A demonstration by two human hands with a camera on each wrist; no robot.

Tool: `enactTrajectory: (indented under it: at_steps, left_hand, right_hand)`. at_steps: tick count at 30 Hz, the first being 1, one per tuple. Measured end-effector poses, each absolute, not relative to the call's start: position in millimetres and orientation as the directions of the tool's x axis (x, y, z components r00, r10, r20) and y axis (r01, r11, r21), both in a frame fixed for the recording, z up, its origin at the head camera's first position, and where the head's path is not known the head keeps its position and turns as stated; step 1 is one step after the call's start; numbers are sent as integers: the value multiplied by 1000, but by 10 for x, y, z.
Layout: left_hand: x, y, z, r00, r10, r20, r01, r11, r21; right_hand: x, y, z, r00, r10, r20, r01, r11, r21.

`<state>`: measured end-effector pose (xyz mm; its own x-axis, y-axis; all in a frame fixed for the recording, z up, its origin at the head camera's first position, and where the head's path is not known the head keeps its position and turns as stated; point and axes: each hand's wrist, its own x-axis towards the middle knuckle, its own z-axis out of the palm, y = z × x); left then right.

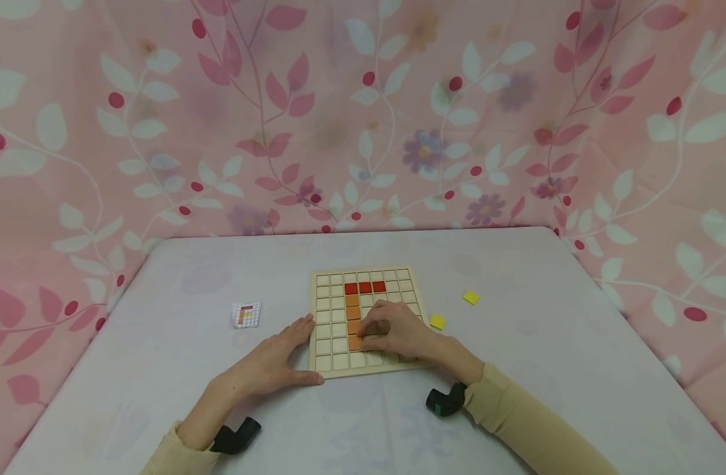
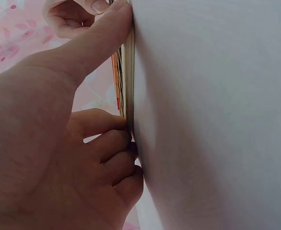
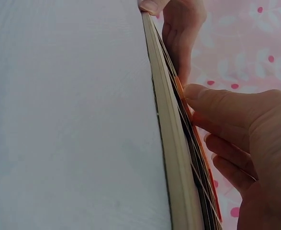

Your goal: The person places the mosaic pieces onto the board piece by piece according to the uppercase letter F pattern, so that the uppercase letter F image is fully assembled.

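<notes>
A square wooden grid board (image 1: 324, 363) lies on the table. Three red tiles (image 1: 365, 287) form a row near its far side, and several orange tiles (image 1: 353, 313) run in a column toward me from the leftmost red one. My right hand (image 1: 401, 330) reaches over the board from the right, thumb and index finger at the nearest orange tile (image 1: 354, 343); its fingers hide some cells. With fingers extended and thumb spread, my left hand (image 1: 264, 364) touches the board's left edge and near-left corner. In the left wrist view, the left thumb (image 2: 99, 40) rests against the board's edge (image 2: 129, 81).
Left of the board lies a small card (image 1: 246, 315) printed with a coloured grid pattern. Two yellow tiles lie on the right, one tile (image 1: 437, 322) close to the board and another tile (image 1: 471, 297) farther off. A floral curtain (image 1: 363, 119) hangs behind the white-covered table (image 1: 190, 277).
</notes>
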<state>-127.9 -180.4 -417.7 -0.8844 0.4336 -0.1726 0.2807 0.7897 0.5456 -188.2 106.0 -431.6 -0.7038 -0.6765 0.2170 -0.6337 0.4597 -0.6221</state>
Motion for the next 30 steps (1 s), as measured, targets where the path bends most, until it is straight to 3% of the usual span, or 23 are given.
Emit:
enactTrajectory:
  at_steps: [8, 20, 30]
  left_hand:
    - [-1287, -1788, -4193, -885, 435, -168, 283, 787, 549]
    - [-1281, -1782, -4182, -885, 435, -164, 284, 786, 550]
    - [-1271, -1797, -4174, -886, 431, -172, 279, 790, 546]
  right_hand:
    - [-1953, 1257, -4259, -693, -634, 343, -663, 374, -648]
    - [-2055, 2002, -4212, -854, -435, 285, -500, 534, -682]
    - [-2086, 2567, -4211, -890, -289, 354, -454, 640, -620]
